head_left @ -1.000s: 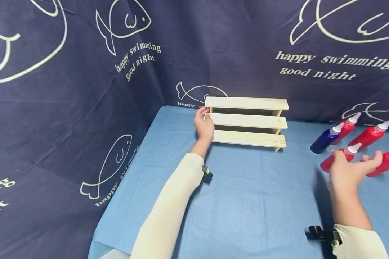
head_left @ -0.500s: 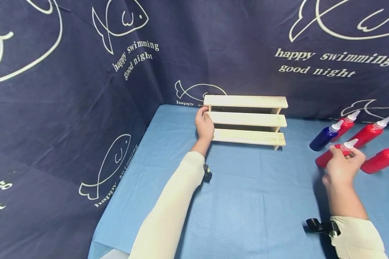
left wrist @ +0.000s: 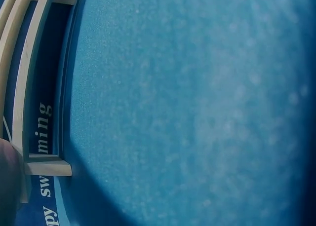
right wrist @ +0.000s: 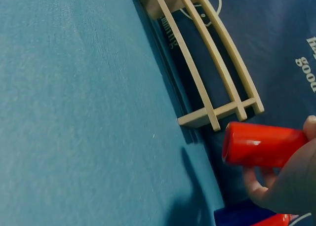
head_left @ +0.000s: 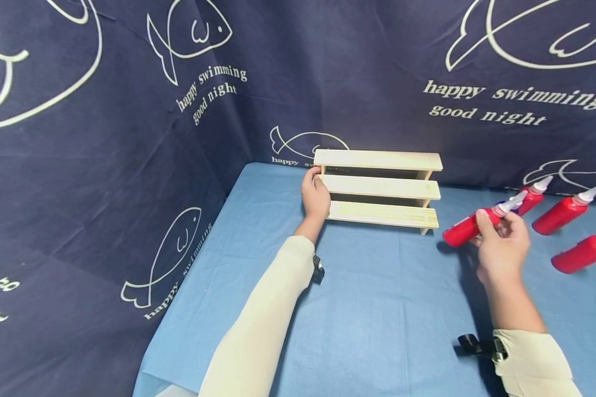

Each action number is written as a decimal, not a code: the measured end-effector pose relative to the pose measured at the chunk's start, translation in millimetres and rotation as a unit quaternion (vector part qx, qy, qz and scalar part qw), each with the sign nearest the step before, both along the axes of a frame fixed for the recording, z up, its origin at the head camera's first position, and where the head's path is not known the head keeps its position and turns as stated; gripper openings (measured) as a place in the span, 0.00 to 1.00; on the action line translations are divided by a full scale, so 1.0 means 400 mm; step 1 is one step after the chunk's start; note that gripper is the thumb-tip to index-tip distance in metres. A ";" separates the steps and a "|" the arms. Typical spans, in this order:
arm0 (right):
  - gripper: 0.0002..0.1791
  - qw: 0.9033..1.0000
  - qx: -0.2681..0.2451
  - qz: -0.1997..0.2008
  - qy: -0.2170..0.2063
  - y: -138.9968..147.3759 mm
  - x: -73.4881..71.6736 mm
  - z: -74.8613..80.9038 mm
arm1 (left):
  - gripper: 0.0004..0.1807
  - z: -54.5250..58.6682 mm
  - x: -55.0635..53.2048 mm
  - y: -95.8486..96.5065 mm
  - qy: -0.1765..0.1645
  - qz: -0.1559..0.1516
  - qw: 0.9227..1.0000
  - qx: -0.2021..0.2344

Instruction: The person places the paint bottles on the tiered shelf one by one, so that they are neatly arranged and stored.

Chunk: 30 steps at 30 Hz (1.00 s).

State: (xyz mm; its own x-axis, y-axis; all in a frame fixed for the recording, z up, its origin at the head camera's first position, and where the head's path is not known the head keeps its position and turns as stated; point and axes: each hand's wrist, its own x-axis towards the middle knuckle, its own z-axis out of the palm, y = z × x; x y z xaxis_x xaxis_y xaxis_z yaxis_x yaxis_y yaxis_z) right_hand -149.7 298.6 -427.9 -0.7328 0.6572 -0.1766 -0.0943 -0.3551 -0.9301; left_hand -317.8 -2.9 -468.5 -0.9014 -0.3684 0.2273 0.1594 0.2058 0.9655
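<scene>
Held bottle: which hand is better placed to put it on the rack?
Probably the right hand: it grips the bottle near the rack; the left hand holds the rack's left end.

bright head view; dimmer, softer wrist views.

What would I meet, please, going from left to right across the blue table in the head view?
Left hand, three-tiered pale wooden rack, red cylindrical bottle with whitish nozzle held in the right hand, rightmost red bottle.
</scene>
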 end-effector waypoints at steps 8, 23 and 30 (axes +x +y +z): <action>0.23 0.995 0.081 -0.004 0.052 -0.050 -0.037 -0.010 | 0.18 -0.006 0.000 -0.003 0.004 0.001 1.000 -0.017; 0.27 0.976 0.173 -0.045 0.122 -0.123 -0.120 -0.002 | 0.17 -0.021 -0.002 -0.003 0.013 0.006 0.999 -0.035; 0.26 0.958 0.250 -0.059 0.127 -0.135 -0.161 0.012 | 0.17 -0.018 -0.006 -0.004 0.023 0.005 0.999 -0.043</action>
State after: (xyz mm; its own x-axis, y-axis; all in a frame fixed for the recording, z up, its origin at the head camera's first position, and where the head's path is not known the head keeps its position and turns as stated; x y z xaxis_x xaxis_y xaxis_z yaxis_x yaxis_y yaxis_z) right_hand -214.1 244.8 -422.9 -0.6263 0.6940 0.3552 -0.3514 0.1555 -0.9232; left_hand -320.2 -4.6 -475.8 -0.8853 -0.3555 0.2999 0.2012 0.2887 0.9360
